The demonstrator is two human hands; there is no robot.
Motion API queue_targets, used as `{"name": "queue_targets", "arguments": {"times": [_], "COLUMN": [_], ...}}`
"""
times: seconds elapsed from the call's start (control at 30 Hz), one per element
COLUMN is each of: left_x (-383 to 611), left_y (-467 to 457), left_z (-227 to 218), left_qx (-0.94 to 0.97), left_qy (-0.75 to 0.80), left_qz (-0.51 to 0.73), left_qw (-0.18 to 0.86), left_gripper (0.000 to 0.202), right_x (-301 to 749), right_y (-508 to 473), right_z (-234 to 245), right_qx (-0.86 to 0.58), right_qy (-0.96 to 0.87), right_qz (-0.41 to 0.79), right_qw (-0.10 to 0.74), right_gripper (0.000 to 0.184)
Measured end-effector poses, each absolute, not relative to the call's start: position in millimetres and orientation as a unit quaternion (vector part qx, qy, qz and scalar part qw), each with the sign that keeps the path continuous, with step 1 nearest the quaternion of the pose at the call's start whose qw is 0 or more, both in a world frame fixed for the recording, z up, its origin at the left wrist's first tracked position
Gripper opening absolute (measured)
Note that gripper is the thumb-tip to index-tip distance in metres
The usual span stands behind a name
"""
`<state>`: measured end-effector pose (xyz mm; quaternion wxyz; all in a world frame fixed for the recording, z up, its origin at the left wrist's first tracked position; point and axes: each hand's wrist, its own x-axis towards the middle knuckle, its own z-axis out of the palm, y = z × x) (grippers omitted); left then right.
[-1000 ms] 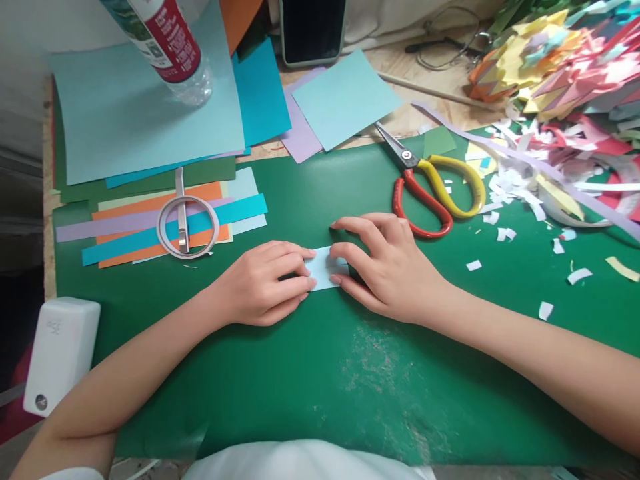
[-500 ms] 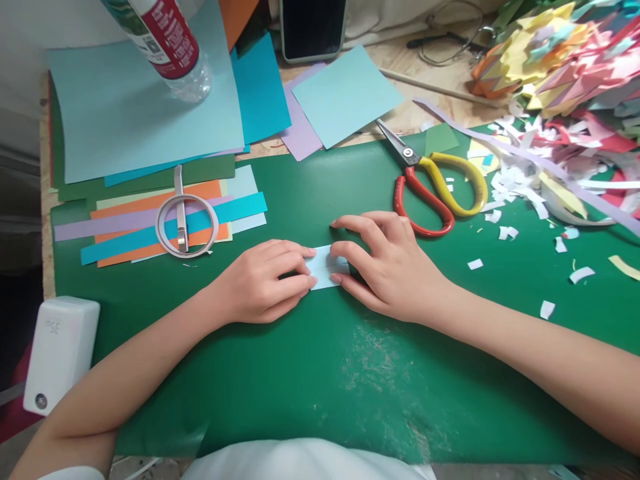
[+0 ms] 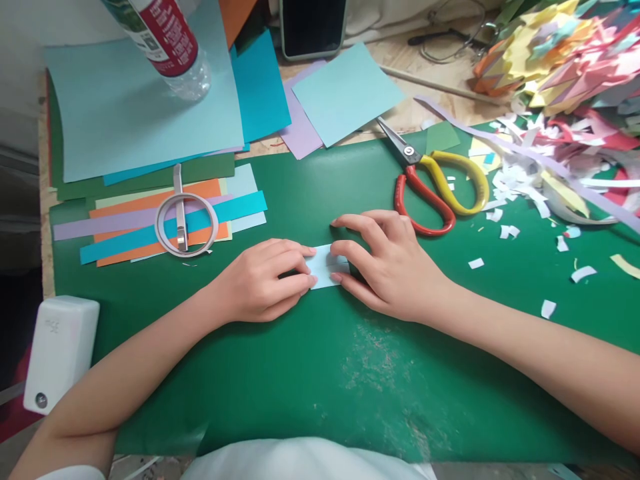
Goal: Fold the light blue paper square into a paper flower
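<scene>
A small light blue piece of paper (image 3: pixel 326 267) lies flat on the green mat, with a faint crease across its right part. My left hand (image 3: pixel 267 280) is closed on its left end, thumb and fingertips at the edge. At the right end, my right hand (image 3: pixel 387 263) grips the paper between thumb and index finger, its other fingers bent above. The fingers of both hands cover the paper's ends. Just beyond my right hand rest scissors (image 3: pixel 425 177) with one red and one yellow handle, blades spread.
Paper strips under a tape ring (image 3: pixel 214 230) lie at left. Behind them, a bottle (image 3: pixel 173 50) stands on blue sheets (image 3: pixel 100 113). A phone (image 3: pixel 313 27) is at the back. Paper scraps (image 3: pixel 520 180) and folded paper pieces (image 3: pixel 575 60) fill the right. A white device (image 3: pixel 63 353) sits front left.
</scene>
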<state>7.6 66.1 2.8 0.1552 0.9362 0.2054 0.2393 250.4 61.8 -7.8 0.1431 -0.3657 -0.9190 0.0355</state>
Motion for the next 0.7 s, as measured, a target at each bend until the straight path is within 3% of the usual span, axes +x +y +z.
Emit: {"name": "queue_targets", "arguments": {"times": [0.7], "left_x": [7.3], "left_y": [66.0], "left_z": [2.4], "left_qx": [0.936], "left_qy": [0.214], "left_qz": [0.235], "left_qw": [0.153], "left_gripper": [0.005], "right_x": [250.8], "right_y": [61.8], "right_z": [-7.9], "right_qx": [-0.37], "right_qy": [-0.917], "right_qz": [0.049], "right_qw": [0.139], "right_gripper": [0.025]}}
